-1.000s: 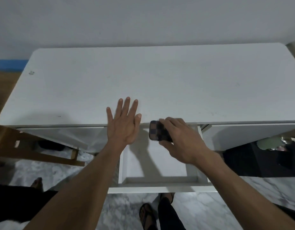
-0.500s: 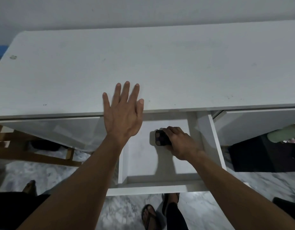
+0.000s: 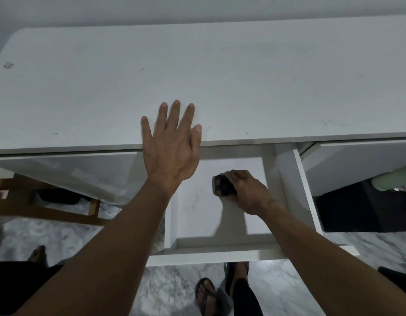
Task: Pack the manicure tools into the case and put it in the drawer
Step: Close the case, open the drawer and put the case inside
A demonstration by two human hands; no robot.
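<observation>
Case (image 3: 223,185), dark and checkered, is inside the open drawer (image 3: 299,192), low against its white bottom, and we hold it with our right hand (image 3: 247,191); the fingers wrap over its right side, so only its left part shows. We cannot tell if it rests on the bottom. To the left and further from us, our left hand (image 3: 171,149) lies flat with spread fingers on the front edge of the desk (image 3: 220,76), gripping nothing.
</observation>
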